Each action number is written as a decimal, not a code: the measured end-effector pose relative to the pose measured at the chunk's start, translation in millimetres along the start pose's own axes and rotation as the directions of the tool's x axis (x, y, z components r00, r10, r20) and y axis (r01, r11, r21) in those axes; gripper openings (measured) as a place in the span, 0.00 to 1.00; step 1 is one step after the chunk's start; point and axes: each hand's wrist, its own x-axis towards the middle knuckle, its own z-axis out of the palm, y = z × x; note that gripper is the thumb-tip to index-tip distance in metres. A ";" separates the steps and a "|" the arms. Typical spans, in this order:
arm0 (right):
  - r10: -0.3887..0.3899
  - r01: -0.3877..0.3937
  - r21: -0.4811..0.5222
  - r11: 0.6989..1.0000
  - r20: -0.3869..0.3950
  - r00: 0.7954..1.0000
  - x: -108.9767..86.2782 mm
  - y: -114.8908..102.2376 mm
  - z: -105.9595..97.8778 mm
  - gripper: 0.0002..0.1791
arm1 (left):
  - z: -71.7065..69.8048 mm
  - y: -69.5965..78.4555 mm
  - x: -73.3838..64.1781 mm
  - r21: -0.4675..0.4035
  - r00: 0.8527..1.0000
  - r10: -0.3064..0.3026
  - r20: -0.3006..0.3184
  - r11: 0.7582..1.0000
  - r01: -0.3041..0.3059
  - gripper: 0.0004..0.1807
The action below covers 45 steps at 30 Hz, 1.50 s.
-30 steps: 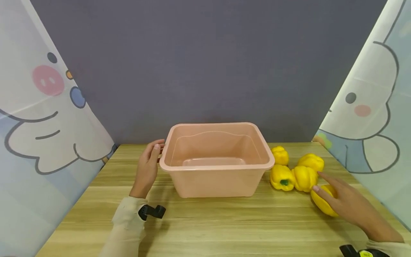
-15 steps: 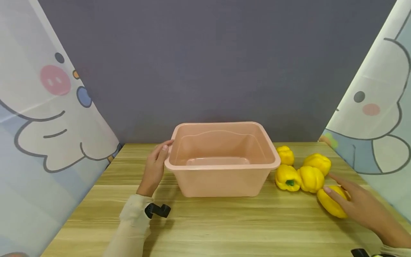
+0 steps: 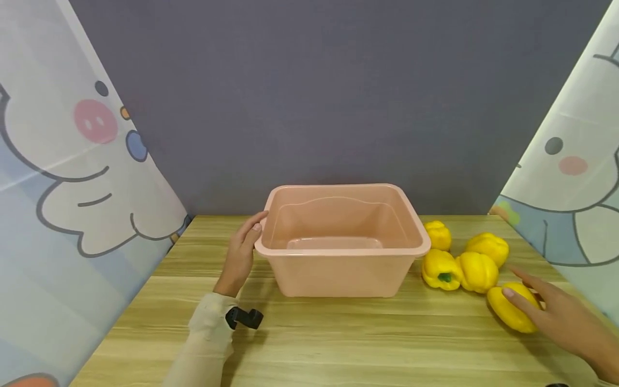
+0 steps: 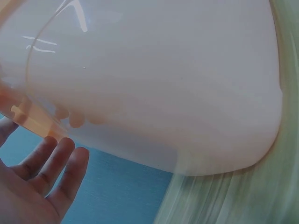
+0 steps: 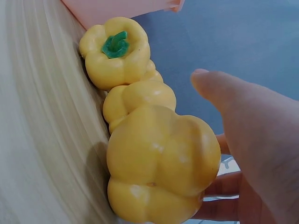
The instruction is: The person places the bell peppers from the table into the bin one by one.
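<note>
An upright pink plastic bin (image 3: 333, 274) stands mid-table. My left hand (image 3: 242, 252) is at its left rim; in the left wrist view the extended fingers (image 4: 70, 172) lie beside the lip, fingertips at or near it. On the right, my right hand (image 3: 561, 314) spreads around the nearest yellow bell pepper (image 3: 512, 309). Its thumb (image 5: 224, 91) stands raised apart from that pepper in the right wrist view, while its other fingers are partly hidden behind the pepper. Several more yellow bell peppers lie between this one and the bin, including one with a green stem (image 3: 442, 270).
A wooden table (image 3: 338, 338) carries everything. Behind it rises a dark grey panel (image 3: 309, 97), with cartoon-printed sheets (image 3: 96, 215) slanting along both sides. The pepper group sits close to the bin's right side.
The head view has turned left, shifting the scene rightward. My left hand has come closer to the bin's rim. The nearest pepper and my right hand have shifted slightly away from the other peppers.
</note>
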 end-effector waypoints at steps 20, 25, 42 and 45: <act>0.100 -0.089 -0.090 0.992 0.123 0.987 5.7 12.6 1.1 0.45 | -3.6 -0.9 -0.5 -0.029 0.992 -0.058 0.113 0.998 0.061 0.28; 0.104 -0.092 -0.093 0.991 0.127 0.986 4.2 13.2 0.4 0.45 | -3.5 -1.7 -0.2 -0.022 0.993 -0.065 0.102 0.997 0.068 0.27; 0.111 -0.096 -0.120 0.988 0.126 0.986 2.3 15.0 -0.6 0.43 | -1.3 -2.6 -2.1 -0.023 0.996 -0.067 0.057 0.997 0.068 0.26; 0.119 -0.103 -0.122 0.987 0.129 0.984 1.6 19.5 2.2 0.44 | -0.5 -2.5 -1.7 -0.022 0.996 -0.069 0.061 0.997 0.071 0.26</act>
